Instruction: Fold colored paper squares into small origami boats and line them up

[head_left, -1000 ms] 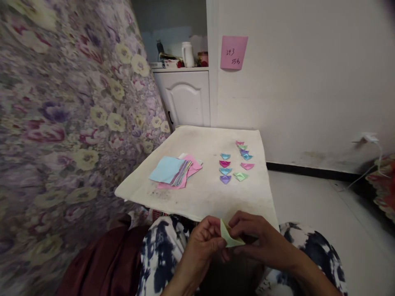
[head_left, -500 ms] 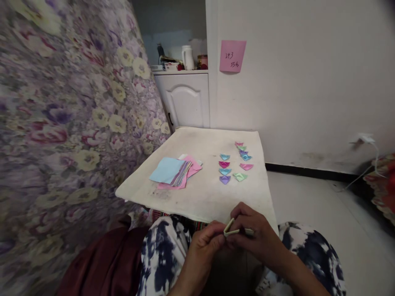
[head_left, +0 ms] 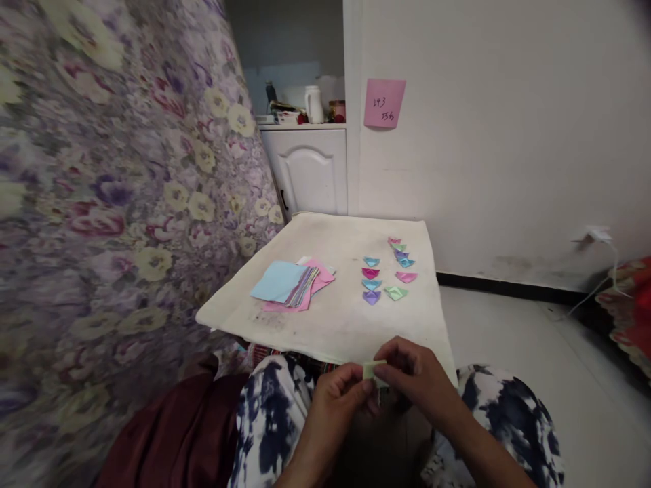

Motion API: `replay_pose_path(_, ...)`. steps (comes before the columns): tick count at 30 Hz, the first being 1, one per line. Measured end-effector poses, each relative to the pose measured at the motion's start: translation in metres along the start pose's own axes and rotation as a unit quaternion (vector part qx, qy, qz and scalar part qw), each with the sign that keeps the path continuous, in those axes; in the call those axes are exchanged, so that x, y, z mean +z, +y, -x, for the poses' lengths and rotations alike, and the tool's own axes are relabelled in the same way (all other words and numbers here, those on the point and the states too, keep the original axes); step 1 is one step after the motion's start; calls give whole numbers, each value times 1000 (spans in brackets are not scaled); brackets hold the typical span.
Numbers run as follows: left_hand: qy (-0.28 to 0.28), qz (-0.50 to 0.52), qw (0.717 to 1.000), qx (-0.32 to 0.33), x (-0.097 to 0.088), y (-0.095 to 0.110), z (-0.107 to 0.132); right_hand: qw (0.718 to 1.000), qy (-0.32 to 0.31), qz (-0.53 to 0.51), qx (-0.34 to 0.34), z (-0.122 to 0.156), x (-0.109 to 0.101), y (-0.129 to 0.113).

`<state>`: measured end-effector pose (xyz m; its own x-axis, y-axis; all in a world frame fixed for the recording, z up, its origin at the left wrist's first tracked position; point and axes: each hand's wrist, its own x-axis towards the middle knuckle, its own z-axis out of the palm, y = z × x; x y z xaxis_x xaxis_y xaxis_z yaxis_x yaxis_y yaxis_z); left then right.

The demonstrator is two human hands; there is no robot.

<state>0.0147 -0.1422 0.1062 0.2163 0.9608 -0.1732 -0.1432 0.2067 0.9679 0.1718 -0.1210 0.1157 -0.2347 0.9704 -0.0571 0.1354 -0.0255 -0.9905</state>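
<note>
Both hands meet over my lap, just below the near edge of the small table (head_left: 325, 332). My left hand (head_left: 333, 400) and my right hand (head_left: 414, 376) are closed in a pinch on one small folded piece of pale green paper (head_left: 372, 370); only its top edge shows between the fingertips. On the table lie several small folded paper shapes (head_left: 372, 285) in pink, blue, green and purple, set in two rows. A fanned stack of coloured paper squares (head_left: 287, 285) with a light blue sheet on top rests on the table's left side.
A flowered cloth surface (head_left: 116, 203) rises along the left. A white wall with a pink note (head_left: 384, 103) stands behind the table. A white cabinet (head_left: 310, 169) with a jug and jars is at the back. A cable (head_left: 595, 285) runs along the floor at right.
The green paper was an open pointed flap a second ago; now it is pressed flatter and mostly covered by the fingertips. Both hands have shifted slightly up towards the table edge.
</note>
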Motion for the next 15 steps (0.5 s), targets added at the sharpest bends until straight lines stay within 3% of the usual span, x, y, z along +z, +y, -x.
replay_pose_path(6,-11,-32,999,-33,-8,-2,-2,995,-73,-54,44,-1,-3,8)
replay_pose_path(15,39,60,997,-10,7,0,3,983,-5,-180,31,0,12,19)
